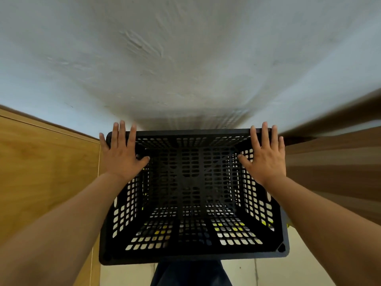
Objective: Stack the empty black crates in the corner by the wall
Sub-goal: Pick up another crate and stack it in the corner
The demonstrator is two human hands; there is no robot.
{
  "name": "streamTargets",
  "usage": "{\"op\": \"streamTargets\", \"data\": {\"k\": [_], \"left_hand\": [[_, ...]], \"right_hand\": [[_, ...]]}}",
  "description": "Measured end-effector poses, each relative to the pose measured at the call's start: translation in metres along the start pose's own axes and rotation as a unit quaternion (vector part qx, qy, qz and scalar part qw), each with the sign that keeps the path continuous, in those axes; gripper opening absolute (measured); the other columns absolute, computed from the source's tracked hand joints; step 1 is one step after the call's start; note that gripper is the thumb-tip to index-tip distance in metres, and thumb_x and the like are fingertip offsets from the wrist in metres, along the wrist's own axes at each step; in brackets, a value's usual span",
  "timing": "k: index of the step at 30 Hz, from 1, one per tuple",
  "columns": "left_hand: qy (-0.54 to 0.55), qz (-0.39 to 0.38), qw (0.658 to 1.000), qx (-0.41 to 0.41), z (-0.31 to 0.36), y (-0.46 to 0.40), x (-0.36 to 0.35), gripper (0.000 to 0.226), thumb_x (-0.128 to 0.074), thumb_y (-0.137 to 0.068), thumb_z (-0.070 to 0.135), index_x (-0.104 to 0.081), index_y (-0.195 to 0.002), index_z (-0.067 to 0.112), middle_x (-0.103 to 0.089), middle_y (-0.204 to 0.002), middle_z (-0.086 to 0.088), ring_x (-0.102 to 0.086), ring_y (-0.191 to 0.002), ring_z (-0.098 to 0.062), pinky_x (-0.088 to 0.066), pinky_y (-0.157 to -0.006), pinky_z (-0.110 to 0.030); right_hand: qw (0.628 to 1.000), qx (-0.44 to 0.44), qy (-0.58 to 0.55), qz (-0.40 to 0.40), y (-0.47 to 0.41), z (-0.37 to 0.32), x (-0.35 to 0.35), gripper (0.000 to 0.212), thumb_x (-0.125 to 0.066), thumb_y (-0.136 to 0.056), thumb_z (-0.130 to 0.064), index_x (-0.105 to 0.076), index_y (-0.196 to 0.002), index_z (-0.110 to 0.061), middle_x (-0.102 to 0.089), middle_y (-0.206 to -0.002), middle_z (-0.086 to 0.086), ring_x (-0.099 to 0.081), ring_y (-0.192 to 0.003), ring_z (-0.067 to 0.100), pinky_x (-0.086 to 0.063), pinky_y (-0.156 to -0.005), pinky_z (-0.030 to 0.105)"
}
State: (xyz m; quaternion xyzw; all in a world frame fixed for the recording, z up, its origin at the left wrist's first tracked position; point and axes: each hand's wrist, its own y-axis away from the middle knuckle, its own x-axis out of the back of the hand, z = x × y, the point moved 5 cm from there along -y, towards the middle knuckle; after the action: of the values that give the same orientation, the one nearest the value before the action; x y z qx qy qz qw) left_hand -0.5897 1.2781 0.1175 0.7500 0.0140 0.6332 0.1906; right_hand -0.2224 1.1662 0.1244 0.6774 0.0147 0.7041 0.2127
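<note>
White plaster wall (185, 58) fills the upper view, rough in patches, meeting a light wood panel (41, 172) on the left and a darker brown striped panel (334, 172) on the right; pale floor (309, 271) shows below. Left hand (121, 153): lies flat on the left rim of the black crate (191, 203), fingers (121, 133) straight and spread, tips over the far corner, thumb hooked just inside the wall; nothing gripped. Crate sits upright and empty between the two panels, far rim close against the wall; likely the top of a stack, since slotted layers show through its floor, but cannot count them. Right hand (266, 159): mirrors the left, palm down on the right rim, fingers extended, thumb inside. Judgement: flat palms suggest pressing the crate down to seat it and nudging it square to the wall.
</note>
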Motion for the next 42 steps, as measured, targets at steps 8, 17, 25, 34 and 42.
{"op": "streamTargets", "data": {"k": [8, 17, 25, 34, 42], "left_hand": [[0.047, -0.039, 0.981, -0.184, 0.143, -0.012, 0.037, 0.090, -0.042, -0.085, 0.060, 0.000, -0.150, 0.015, -0.005, -0.160, -0.011, 0.002, -0.147, -0.024, 0.008, -0.114, -0.058], [-0.020, -0.165, 0.966, -0.196, 0.185, -0.025, 0.030, 0.102, -0.043, -0.088, 0.055, 0.042, -0.128, 0.017, 0.039, -0.147, -0.011, 0.030, -0.140, -0.027, 0.021, -0.105, -0.059], [-0.039, -0.206, 0.959, -0.192, 0.186, -0.024, 0.034, 0.105, -0.044, -0.087, 0.056, 0.046, -0.124, 0.017, 0.043, -0.145, -0.011, 0.032, -0.139, -0.027, 0.020, -0.106, -0.060], [-0.040, -0.245, 0.936, -0.251, 0.187, 0.015, 0.080, 0.092, -0.046, -0.092, 0.047, 0.020, -0.147, 0.015, 0.027, -0.155, -0.011, 0.020, -0.144, -0.026, 0.007, -0.113, -0.060], [0.010, -0.178, 0.910, -0.375, 0.205, 0.106, 0.139, 0.063, -0.042, -0.096, 0.032, -0.015, -0.150, 0.015, -0.018, -0.157, -0.011, -0.028, -0.140, -0.028, -0.025, -0.113, -0.040]], "right_hand": [[1.000, 0.016, -0.002, -0.008, 0.000, 0.006, -0.004, 0.084, -0.025, -0.084, -0.068, 0.004, -0.150, -0.024, 0.005, -0.159, 0.012, 0.012, -0.145, 0.034, -0.007, -0.116, 0.053], [0.993, 0.044, -0.104, -0.023, 0.045, 0.030, -0.017, 0.080, -0.033, -0.088, -0.047, -0.001, -0.151, -0.009, 0.007, -0.158, 0.014, 0.015, -0.146, 0.024, 0.014, -0.117, 0.038], [0.989, 0.026, -0.138, -0.053, 0.067, 0.038, -0.029, 0.075, -0.033, -0.089, -0.049, 0.000, -0.150, -0.021, 0.025, -0.155, 0.006, 0.023, -0.143, 0.025, 0.008, -0.117, 0.039], [0.981, -0.062, -0.172, -0.064, 0.119, 0.038, 0.019, 0.065, -0.038, -0.096, -0.032, -0.009, -0.151, -0.013, 0.005, -0.160, 0.008, 0.007, -0.147, 0.020, 0.004, -0.118, 0.032], [0.933, -0.216, -0.280, -0.060, 0.235, 0.044, 0.065, 0.054, -0.043, -0.095, -0.021, -0.028, -0.146, -0.014, -0.033, -0.151, 0.004, -0.031, -0.138, 0.020, -0.027, -0.110, 0.029]]}}
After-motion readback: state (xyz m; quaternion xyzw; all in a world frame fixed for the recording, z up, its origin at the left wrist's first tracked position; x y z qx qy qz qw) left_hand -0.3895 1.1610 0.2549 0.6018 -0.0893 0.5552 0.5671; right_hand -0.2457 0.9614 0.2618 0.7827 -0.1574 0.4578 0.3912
